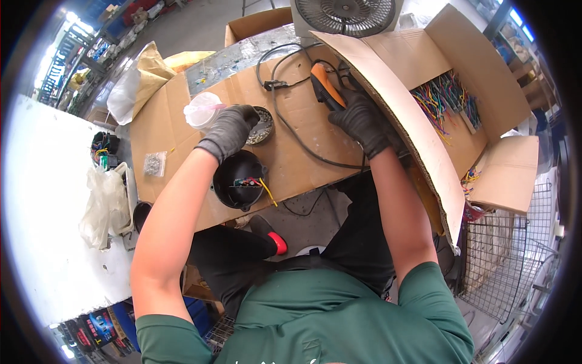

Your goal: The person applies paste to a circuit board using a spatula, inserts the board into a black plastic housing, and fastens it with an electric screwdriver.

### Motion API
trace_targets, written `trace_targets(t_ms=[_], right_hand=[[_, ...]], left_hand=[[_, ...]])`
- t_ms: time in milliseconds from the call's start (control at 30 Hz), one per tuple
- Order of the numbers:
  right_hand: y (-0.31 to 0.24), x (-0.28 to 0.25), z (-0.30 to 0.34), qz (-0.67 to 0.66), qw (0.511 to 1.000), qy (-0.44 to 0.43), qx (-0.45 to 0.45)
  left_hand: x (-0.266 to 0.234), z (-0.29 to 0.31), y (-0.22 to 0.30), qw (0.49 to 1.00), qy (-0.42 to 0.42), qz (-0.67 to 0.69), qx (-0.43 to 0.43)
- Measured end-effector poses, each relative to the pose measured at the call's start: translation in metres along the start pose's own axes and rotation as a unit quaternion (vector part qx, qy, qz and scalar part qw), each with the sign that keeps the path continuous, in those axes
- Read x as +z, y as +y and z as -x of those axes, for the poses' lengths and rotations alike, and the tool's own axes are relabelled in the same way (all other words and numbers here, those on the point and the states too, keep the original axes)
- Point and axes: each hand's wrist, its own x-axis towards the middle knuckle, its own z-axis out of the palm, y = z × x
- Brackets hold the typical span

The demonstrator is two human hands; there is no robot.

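My left hand (233,129), in a dark grey glove, is at the left rim of a round dark dish of small metal screws (262,128). Its fingers are pinched together, and whatever is between them is too small to make out. A black round housing (233,185) lies open just nearer to me, with coloured wires and a yellow lead (268,192) over its rim. My right hand (361,118), gloved too, is closed round an orange-and-black power screwdriver (327,86); its tip is hidden. Beyond my left hand stands a white plastic cup (203,110).
Flattened cardboard (303,133) covers the table, crossed by a black cable (288,121). An open carton (418,121) with bundled coloured wires (445,100) rises at my right. A fan (342,12) stands at the back. On the left lies a small bag of metal parts (154,164).
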Motion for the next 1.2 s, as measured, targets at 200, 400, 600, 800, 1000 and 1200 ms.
trace_targets(t_ms=[200,400,600,800,1000,1200], right_hand=[[-0.031,0.012,0.053,-0.42,0.891,-0.115,0.127],[-0.066,0.03,0.092,-0.776,0.573,-0.244,0.098],[-0.107,0.056,0.131,-0.859,0.46,-0.223,0.006],[-0.115,0.075,0.137,-0.803,0.549,-0.229,-0.032],[-0.123,0.066,0.134,-0.81,0.553,-0.195,-0.001],[-0.125,0.07,0.133,-0.799,0.58,-0.154,0.018]], left_hand=[[-0.053,0.118,0.046,0.805,0.176,0.54,-0.174],[0.005,0.239,0.068,0.648,0.247,0.694,-0.192],[0.042,0.264,0.107,0.598,0.116,0.75,-0.257],[0.048,0.262,0.103,0.597,0.099,0.763,-0.228],[0.049,0.267,0.099,0.585,0.082,0.765,-0.255],[0.053,0.264,0.092,0.568,0.097,0.776,-0.258]])
